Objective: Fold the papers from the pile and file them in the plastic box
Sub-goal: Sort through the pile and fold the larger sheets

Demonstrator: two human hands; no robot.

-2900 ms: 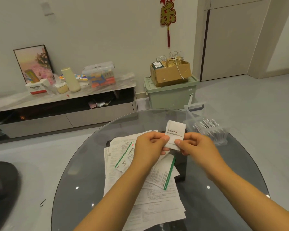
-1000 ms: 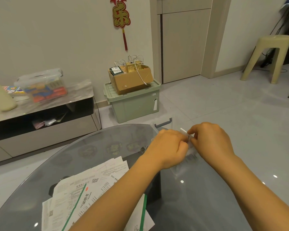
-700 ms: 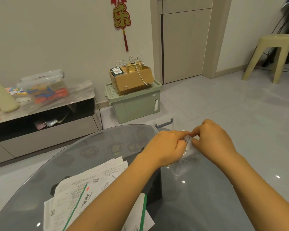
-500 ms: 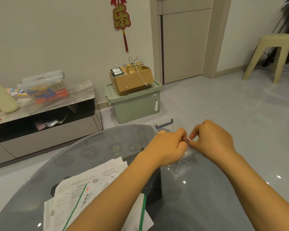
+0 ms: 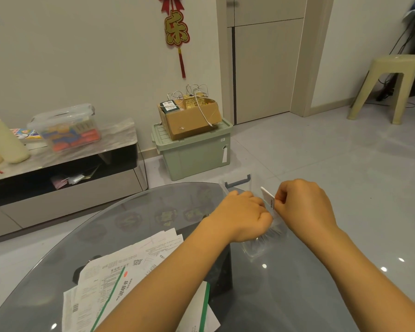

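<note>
The right hand (image 5: 304,207) pinches one folded slip (image 5: 268,198) between its fingers, holding it upright over the clear box (image 5: 256,248), presumably so it can slide in edge-first among the slips already filed. The left hand (image 5: 244,215) has its fingers curled down into the box, apparently parting or steadying the filed slips to open a gap; whether it grips any of them I cannot tell. The box sits at the far right of the glass worktop (image 5: 153,212), just beside both hands, with one grey handle (image 5: 237,182) showing behind them. One pile (image 5: 130,279) of unfolded papers waits nearer the person, under the left forearm (several sheets, too overlapped to count).
</note>
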